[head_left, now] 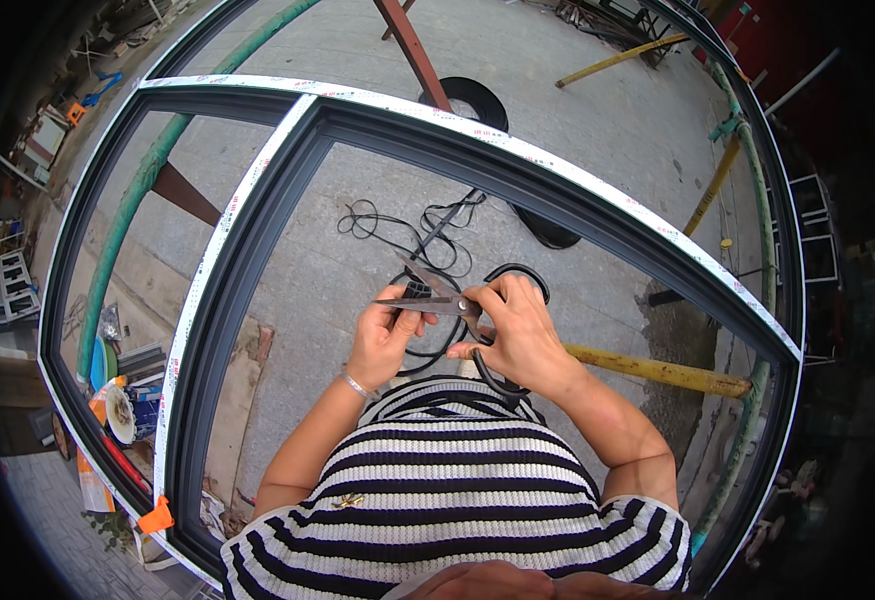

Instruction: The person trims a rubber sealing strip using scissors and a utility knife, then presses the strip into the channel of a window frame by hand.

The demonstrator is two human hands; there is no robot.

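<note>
The right hand holds a pair of scissors by their large black loop handles, its grip closed around them. The blades point to the person's left, parted, with the upper blade angled up and the lower one lying nearly level. The left hand is raised beside the blades, its fingers clenched on a black rubber strip pinched right at the blades; whether the blades touch the strip I cannot tell. From the hands the strip runs away in loose loops and tangles over the concrete floor, where more of it lies in a coil just beyond the scissors.

Both hands work inside a big dark window frame that lies flat around the person, its outer edges covered with white protective tape. A yellow bar passes under the frame to the right of the right hand, and a green pipe runs along the left side. A black ring-shaped roll sits on the floor past the far edge of the frame. The person wears a black-and-white striped top and a thin bracelet on the left wrist.
</note>
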